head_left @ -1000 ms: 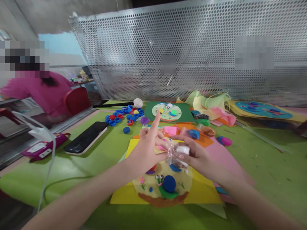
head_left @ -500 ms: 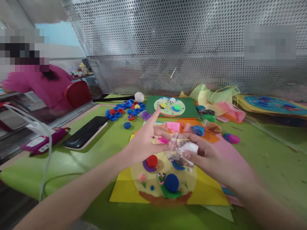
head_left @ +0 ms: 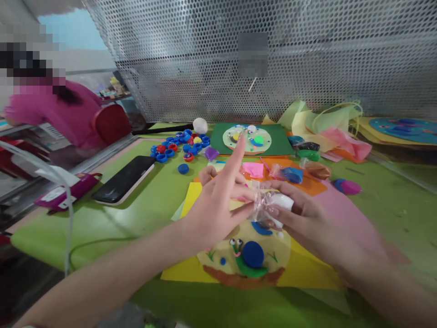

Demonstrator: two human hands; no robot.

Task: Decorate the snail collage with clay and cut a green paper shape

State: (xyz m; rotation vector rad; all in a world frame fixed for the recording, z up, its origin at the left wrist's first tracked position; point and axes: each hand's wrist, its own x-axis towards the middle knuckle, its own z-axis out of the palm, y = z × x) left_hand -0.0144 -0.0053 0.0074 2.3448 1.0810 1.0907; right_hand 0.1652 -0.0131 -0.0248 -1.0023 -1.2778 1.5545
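Over the yellow craft sheet [head_left: 307, 264], both my hands hold a clear plastic bag of white modelling clay [head_left: 282, 202]. My right hand [head_left: 300, 214] wraps its fingers round the clay end. Thumb and a finger of my left hand [head_left: 221, 200] pinch the clear, gathered end of the bag, while its index finger points up. Below them, the sheet carries a pale round picture with a clay snail, whose shell is a dark blue bottle cap [head_left: 253, 254] on a green body. My left hand covers part of this picture.
Left lie a black phone [head_left: 124, 180], a magenta power strip [head_left: 66, 193] with a white cable, and several bottle caps [head_left: 165, 150]. Behind is a green card [head_left: 218, 139] with another snail picture; bagged clay [head_left: 252, 169] lies nearer. A person in pink [head_left: 78, 107] sits far left.
My left hand has moved right and covers the red cap on the picture. Both hands still hold the bag. The camera view has shifted slightly.
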